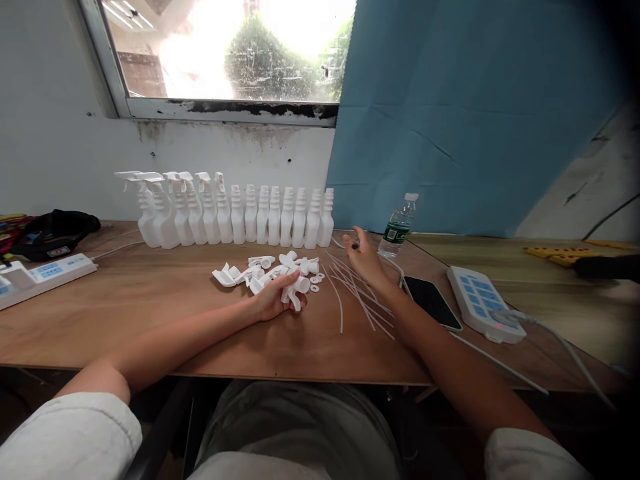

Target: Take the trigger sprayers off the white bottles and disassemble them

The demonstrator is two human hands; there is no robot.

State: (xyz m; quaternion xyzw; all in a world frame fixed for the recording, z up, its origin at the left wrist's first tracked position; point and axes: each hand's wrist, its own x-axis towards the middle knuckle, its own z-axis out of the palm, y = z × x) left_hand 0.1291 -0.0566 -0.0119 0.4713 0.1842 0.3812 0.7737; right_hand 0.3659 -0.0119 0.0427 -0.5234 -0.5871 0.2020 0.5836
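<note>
My left hand (275, 299) is closed around a white spray head (299, 287) at the middle of the table. A loose pile of white spray heads (257, 272) lies just behind and left of it, with small white washers (315, 289) to the right. Above the thin white tubes (367, 303) is my right hand (369, 260), its fingers curled near a small dark thing too small to name. Along the wall stands a row of white bottles (275, 220); several at the left end carry spray heads, the others have bare necks.
A clear water bottle (399, 227) stands behind my right hand. Right of my right forearm are a phone (433, 303) and a power strip (481, 300) with a cable. Another power strip (50, 270) and a black bag (55, 237) lie at the left.
</note>
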